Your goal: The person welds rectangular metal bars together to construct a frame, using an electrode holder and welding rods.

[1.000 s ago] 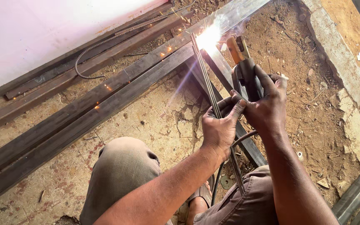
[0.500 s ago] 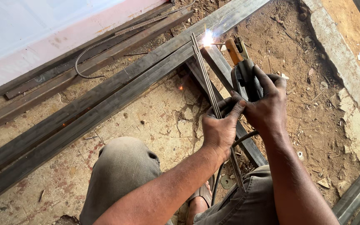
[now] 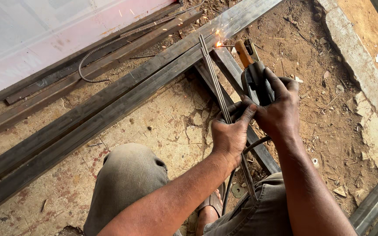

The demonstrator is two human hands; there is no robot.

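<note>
Right hand: we see its fingers clenched around the dark welding holder, which points up and away from them.
Left hand: fingers grasping a bundle of thin rods; it touches the right hand.
Spark: ahead of both hands, at the holder's tip, on the long steel bar.
Long axis: the bar runs crosswise before the fingers; the rods lie almost straight ahead.
Nearer hand: the right one.

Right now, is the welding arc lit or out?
Lit: a small orange glow and sparks show at the electrode holder's tip against the long steel bar.
</note>
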